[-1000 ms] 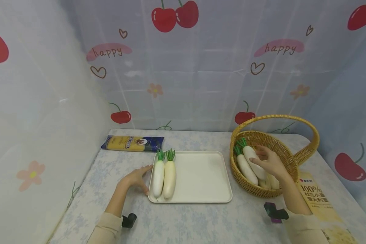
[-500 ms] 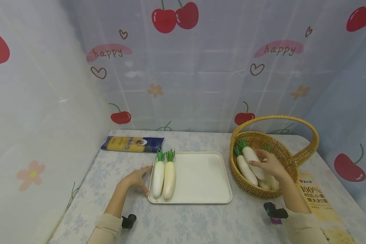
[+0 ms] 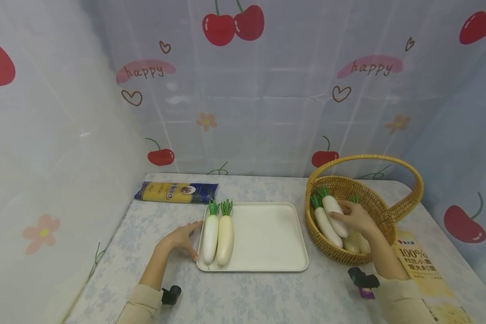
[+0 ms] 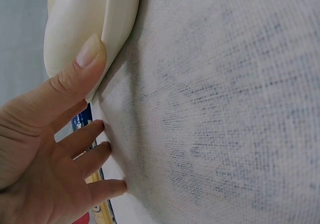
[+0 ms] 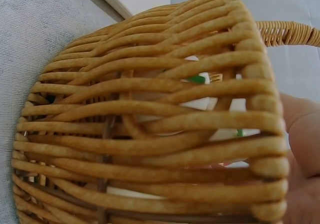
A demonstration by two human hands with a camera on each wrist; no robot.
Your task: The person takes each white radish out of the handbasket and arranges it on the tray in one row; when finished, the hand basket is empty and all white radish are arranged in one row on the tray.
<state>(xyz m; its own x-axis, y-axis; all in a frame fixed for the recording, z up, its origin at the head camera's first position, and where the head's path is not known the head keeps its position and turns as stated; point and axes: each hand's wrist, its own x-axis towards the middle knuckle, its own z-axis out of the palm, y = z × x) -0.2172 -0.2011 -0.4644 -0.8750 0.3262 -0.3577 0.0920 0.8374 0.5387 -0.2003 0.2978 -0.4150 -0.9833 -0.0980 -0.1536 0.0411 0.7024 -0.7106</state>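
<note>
Right hand: my right hand (image 3: 357, 219) pinches the upper radish (image 3: 340, 228) between thumb and fingers, inside the basket (image 3: 374, 198).
Upper radish: its lower end has just swung slightly left, baring more of the pale radish (image 3: 351, 243) beneath; green leaves (image 3: 354, 198) now show behind my fingers.
Meaning: I judge it loosened, not yet lifted out.
Left hand: my left hand (image 3: 181, 238) stays put, fingers spread, thumb at the rim of the tray (image 3: 267, 238).
Tray: two radishes (image 3: 225, 238) lie side by side along its left.
</note>
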